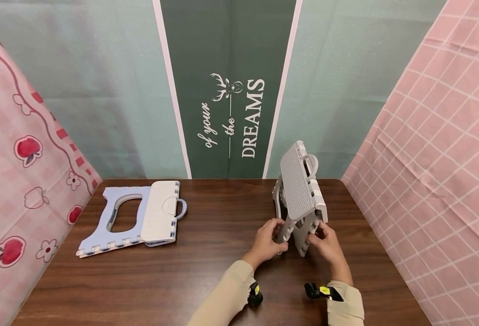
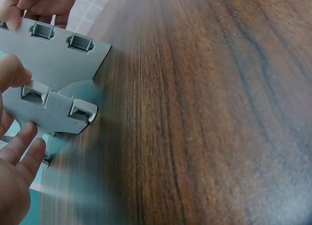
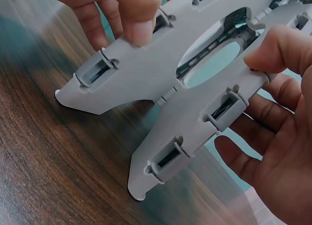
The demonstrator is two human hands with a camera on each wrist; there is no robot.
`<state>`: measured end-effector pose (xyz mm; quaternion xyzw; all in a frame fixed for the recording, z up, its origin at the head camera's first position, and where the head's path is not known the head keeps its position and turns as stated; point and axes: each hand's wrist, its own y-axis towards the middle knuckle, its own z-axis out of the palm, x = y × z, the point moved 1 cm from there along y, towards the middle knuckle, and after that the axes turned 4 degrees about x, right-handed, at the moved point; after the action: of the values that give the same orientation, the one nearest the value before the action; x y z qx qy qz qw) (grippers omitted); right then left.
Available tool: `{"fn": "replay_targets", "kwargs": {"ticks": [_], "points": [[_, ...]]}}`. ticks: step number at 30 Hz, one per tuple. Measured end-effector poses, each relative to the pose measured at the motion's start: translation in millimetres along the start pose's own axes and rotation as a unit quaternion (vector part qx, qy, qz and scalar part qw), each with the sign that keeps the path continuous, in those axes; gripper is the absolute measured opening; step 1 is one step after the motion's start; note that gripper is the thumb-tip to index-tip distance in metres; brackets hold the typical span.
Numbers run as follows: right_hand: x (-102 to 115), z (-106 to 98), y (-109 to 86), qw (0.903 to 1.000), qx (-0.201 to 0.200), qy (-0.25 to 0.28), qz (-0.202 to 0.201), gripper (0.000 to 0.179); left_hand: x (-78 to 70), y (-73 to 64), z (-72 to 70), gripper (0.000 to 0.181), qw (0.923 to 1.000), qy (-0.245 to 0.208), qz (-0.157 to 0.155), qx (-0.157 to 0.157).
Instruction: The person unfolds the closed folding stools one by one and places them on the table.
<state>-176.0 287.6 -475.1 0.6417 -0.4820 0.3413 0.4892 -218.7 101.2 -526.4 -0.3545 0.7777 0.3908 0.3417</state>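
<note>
A grey folding stool (image 1: 298, 185) stands partly folded on the right of the table, its textured top tilted and a loop handle on the upper edge. My left hand (image 1: 265, 242) grips the edge of the left half of its hinged end panel, thumb on one face and fingers behind. On the right half of that panel, my right hand (image 1: 329, 246) pinches the opposite edge. The right wrist view shows the two panel halves (image 3: 146, 78) angled in a V, joined by small hinges around an oval opening. Their lower feet are at the table surface.
A blue and white folding stool (image 1: 157, 213) lies flat at the left of the brown wooden table (image 1: 206, 271). Green cloth (image 1: 121, 90) hangs behind, with pink patterned cloths (image 1: 447, 158) at both sides. Black straps (image 1: 255, 294) sit on both wrists.
</note>
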Motion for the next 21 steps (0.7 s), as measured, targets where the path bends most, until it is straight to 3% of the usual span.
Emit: {"fn": "replay_targets", "kwargs": {"ticks": [7,14,21], "points": [[-8,-4,-0.5,0.9997,-0.025,0.007,-0.002,0.03,-0.2,0.8,1.1,0.056,0.9998,0.021,0.001,0.006],[-40,-15,-1.0,0.9992,-0.028,0.028,0.0,0.043,0.0,1.1,2.0,0.056,0.9995,0.031,0.005,0.006],[-43,-19,-1.1,0.9988,-0.034,0.033,0.01,0.048,-0.2,-0.2,2.5,0.056,0.9996,0.022,0.018,-0.006]]}}
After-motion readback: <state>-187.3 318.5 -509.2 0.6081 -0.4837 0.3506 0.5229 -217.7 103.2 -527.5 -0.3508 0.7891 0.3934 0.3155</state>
